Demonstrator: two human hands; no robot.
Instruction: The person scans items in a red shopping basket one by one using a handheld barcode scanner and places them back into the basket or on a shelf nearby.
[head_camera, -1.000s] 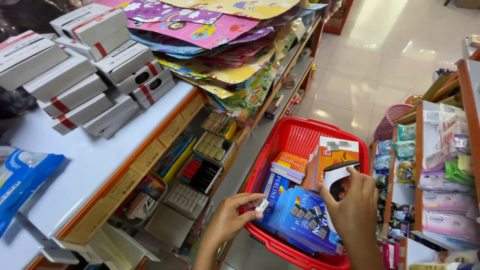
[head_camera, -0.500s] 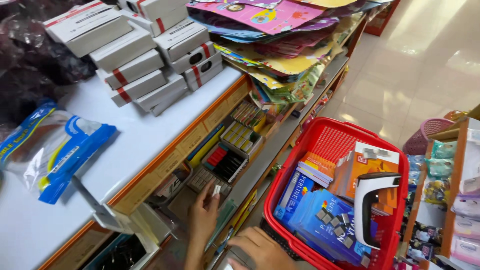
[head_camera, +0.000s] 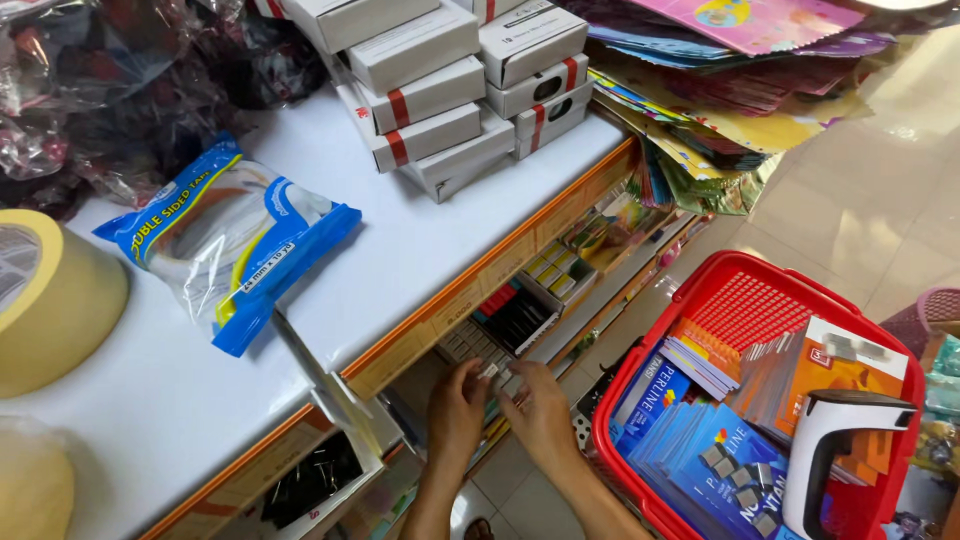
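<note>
Both hands meet low under the edge of the white counter top, at the shelf below it. The left hand and the right hand are side by side, fingertips close together, and pinch a small pale packet between them right at the front of a tray of small grey-white boxed items. Whether the fingers fully close around the packet cannot be told (it is tiny and partly hidden by the fingers).

Just beside that tray sits a black pack of small goods, and further along the same shelf a row of yellow-green little boxes.

To the right of the hands, on the tiled floor, stands a red plastic shopping basket; it holds blue paper-wrapped packs, orange-covered thin notebooks and a white and black handheld dispenser lying over an orange box.

On the counter above lie a blue and clear plastic bag of tape rolls, a large roll of beige tape at the left edge, a stack of white cardboard boxes with red bands, and piles of colourful paper sheets at the far end.
</note>
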